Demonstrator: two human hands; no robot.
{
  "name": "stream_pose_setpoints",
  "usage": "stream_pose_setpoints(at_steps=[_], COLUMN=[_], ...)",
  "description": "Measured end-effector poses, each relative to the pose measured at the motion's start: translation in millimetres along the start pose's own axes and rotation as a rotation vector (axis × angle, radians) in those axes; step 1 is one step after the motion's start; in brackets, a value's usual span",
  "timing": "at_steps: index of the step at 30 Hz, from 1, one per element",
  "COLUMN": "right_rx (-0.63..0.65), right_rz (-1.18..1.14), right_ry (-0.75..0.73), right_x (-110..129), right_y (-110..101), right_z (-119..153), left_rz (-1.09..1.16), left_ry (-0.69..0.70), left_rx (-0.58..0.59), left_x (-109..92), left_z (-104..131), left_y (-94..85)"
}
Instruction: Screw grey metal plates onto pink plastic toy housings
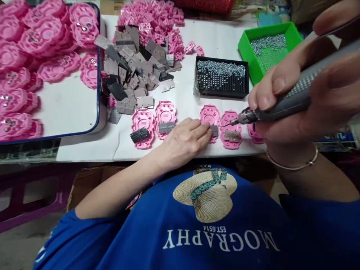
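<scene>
My right hand (298, 82) is closed round a grey electric screwdriver (292, 97), its tip above a pink casing (230, 120) that carries a grey plate (232, 135). My left hand (187, 140) lies palm down, its fingertips on the dark grey plate (214, 131) of the neighbouring pink casing (209, 113). Whether those fingers grip anything is hidden. To the left of this hand are two more pink casings, one with a black plate (140, 135), the other with a grey plate (166, 127). Another casing (255, 134) is partly hidden beneath my right hand.
A black tray (222, 93) of screws stands behind the casings, with a green tray (247, 56) of screws at its right. Loose grey plates (137, 67) and small pink parts (154, 18) are heaped behind left. A blue-rimmed white tray (73, 101) holds stacked pink casings.
</scene>
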State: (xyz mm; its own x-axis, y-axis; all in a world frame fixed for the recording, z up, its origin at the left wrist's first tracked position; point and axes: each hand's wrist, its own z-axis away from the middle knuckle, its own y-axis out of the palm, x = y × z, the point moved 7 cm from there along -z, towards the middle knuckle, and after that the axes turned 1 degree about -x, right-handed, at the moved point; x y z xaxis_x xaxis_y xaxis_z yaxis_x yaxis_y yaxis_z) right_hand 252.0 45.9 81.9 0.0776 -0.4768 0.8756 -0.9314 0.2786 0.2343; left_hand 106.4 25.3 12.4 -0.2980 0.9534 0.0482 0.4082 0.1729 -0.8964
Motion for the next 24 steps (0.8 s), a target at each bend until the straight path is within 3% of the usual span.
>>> stream_pose_setpoints(at_steps=[3,10,15,21,24], right_rx=[0.021,0.066,0.015,0.019,0.036], right_rz=[0.043,0.012,0.112,0.056,0.068], right_ry=[-0.127,-0.176,-0.217,-0.248,-0.262], right_x=[2.1,-0.7,3.3,17.4,22.1], right_y=[14.5,15.3,18.2,19.3,18.8], right_z=[4.0,-0.9,1.2,1.4,2.2], left_rz=[-0.002,0.013,0.027,0.048,0.075], left_ry=[0.009,0.003,-0.011,-0.068,-0.117], left_rx=[-0.023,-0.001,0.016,-0.143,-0.167], left_x=[-0.2,0.0,0.7,6.3,9.4], left_z=[0.2,0.3,0.0,3.3,5.7], left_y=[-0.5,-1.0,0.7,-6.8,-9.4])
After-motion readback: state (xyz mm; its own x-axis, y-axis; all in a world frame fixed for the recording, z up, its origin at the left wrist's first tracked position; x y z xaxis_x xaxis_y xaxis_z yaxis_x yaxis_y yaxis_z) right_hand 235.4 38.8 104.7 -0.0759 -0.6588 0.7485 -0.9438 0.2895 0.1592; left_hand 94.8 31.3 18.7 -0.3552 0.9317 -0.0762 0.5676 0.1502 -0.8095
